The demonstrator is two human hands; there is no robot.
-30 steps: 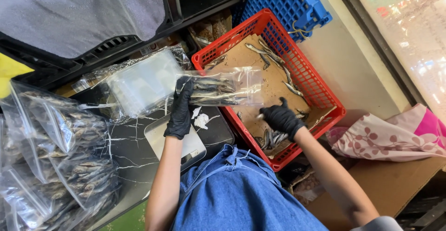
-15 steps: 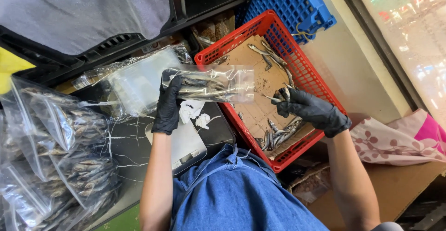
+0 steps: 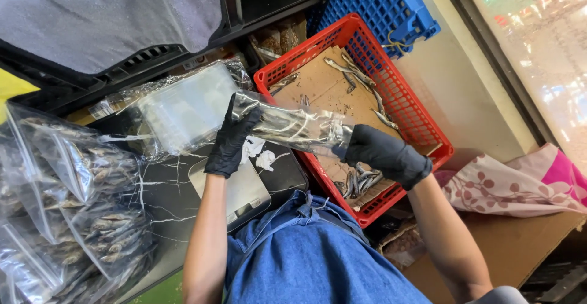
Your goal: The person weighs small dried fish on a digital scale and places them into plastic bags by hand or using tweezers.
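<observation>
**A bag of small fish held between two gloved hands**

We see a clear plastic bag of small silver dried fish, long and crinkled, with the fish packed inside. It hangs in the air between our hands, above the edge of the red plastic crate and the small grey scale on the dark marble-pattern worktop. Our left hand, in a black glove, is closed around one end. Our right hand, also gloved, grips the other end. Both forearms reach forward, elbows bent.
</observation>
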